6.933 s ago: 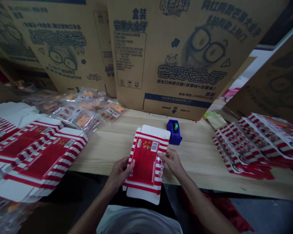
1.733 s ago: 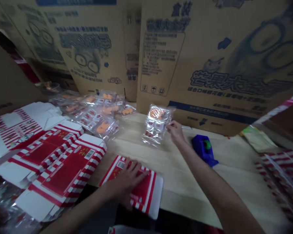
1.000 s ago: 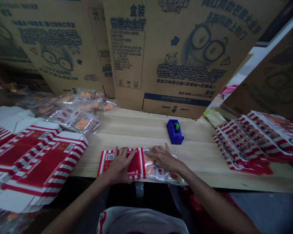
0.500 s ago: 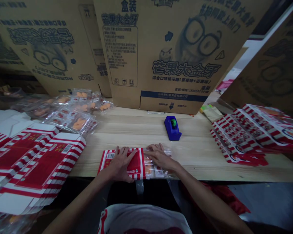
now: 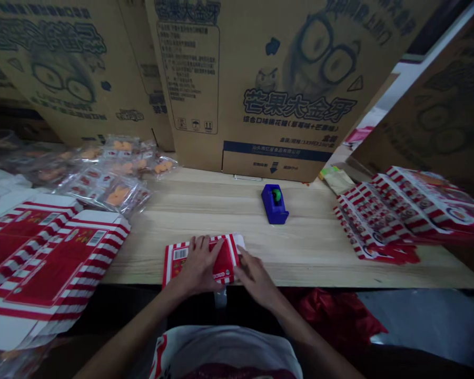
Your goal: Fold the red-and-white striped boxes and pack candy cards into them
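A flat red box [image 5: 226, 257] with red-and-white striped edges lies near the front edge of the wooden table. My left hand [image 5: 200, 265] holds it down from above, fingers spread across its red face and thumb by the near side. At the box's right end, my right hand [image 5: 255, 276] has its fingers bent against the opening, under a white end flap [image 5: 239, 240]. What the right fingertips press on is partly hidden. No clear packet shows outside the box.
Stacked flat boxes [image 5: 59, 258] lie at left, with clear packets of orange pieces [image 5: 116, 195] behind them. A blue tape dispenser [image 5: 275, 205] stands beyond my hands. Filled-looking striped boxes [image 5: 395, 210] are piled at right. Large cardboard cartons [image 5: 260, 79] line the back.
The clear packet that stuck out of the box's right end is out of sight now. My right hand has moved left and nearer, up against that end. My left hand stays on the box.
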`<action>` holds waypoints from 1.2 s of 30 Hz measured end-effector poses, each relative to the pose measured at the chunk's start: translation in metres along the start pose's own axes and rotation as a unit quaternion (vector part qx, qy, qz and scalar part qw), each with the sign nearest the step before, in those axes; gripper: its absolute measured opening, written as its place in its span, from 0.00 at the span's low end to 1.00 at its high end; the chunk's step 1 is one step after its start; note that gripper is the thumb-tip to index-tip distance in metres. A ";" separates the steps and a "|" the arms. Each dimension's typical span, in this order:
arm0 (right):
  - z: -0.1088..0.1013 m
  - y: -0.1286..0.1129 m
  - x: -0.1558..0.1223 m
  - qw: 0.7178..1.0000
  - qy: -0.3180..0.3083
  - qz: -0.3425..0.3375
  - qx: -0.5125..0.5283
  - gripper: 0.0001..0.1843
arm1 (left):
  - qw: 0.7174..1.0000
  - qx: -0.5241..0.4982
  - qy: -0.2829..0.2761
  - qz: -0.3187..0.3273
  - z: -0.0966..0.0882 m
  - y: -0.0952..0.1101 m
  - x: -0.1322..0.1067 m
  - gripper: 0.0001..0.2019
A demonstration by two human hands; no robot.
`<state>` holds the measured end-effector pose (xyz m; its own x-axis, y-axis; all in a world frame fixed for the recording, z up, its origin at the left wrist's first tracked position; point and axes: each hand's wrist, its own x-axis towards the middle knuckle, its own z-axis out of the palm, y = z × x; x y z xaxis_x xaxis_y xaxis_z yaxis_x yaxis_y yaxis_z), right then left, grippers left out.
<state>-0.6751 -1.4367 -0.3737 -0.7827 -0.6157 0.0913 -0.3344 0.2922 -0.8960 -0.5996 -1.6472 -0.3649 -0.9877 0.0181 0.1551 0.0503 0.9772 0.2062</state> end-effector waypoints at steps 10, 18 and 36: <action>0.030 -0.014 0.022 0.938 0.202 0.031 0.278 0.22 | 0.952 -0.160 0.158 -0.209 -0.007 0.028 -0.008 0.46; 0.004 0.006 0.002 0.960 0.126 0.057 0.244 0.26 | 0.805 -0.569 0.118 -0.116 0.024 0.024 -0.025 0.30; 0.006 0.000 0.015 0.988 0.019 0.002 0.154 0.03 | 0.738 -0.649 0.101 -0.154 0.017 0.001 -0.015 0.13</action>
<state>-0.6840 -1.4505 -0.3747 -0.8051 -0.5850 0.0980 -0.1601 0.0551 -0.9856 -0.5874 -1.6430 -0.3836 -0.9463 -0.3225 0.0209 0.0561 -0.1003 0.9934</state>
